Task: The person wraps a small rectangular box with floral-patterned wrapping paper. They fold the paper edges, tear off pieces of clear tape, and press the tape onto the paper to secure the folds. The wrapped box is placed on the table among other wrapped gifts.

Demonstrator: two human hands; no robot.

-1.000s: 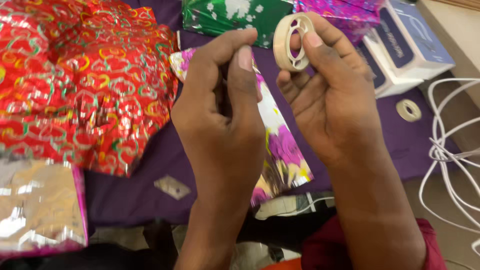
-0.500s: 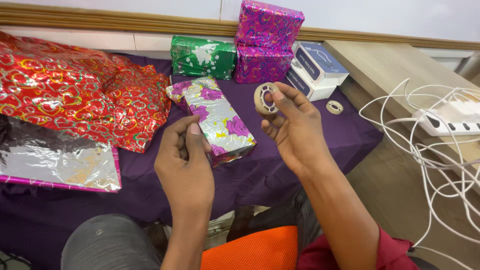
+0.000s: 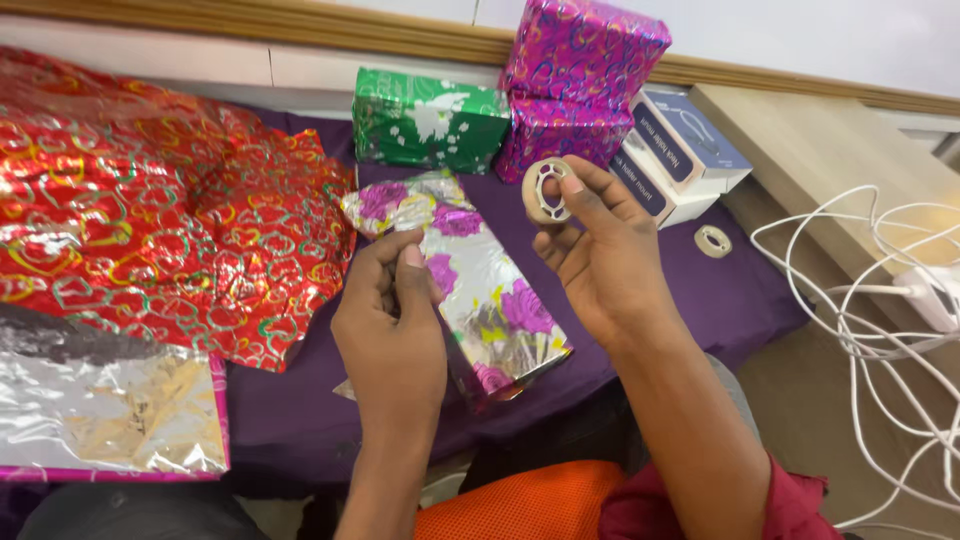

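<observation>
right hand (image 3: 600, 260) pinching tape roll (image 3: 547, 190), left hand (image 3: 392, 325) over silver floral parcel (image 3: 480, 285)

Tape roll (image 3: 548, 190) in right hand (image 3: 600, 265): off-white/beige w/ clear-ish tape. Second tape roll (image 3: 713, 241) on cloth: same pale beige. Long wrapped box (image 3: 480, 290): silver foil w/ magenta roses, yellow-green bits. Green gift box (image 3: 430, 120): shiny green w/ white flower/butterfly shapes. Two stacked gift boxes (image 3: 585, 75): bright pink-magenta foil w/ blue-purple swirls. Loose wrapping sheet (image 3: 170, 200): red foil w/ gold, green & silver heart outlines. Foil sheet (image 3: 100, 410): plain silver side up, pink edge. Cloth (image 3: 660, 290): deep purple. Two cartons (image 3: 680, 150): white w/ navy-blue tops. Cables (image 3: 880, 300): white. Sleeve (image 3: 800, 500): dark red. Cushion (image 3: 520, 505): orange mesh.
</observation>
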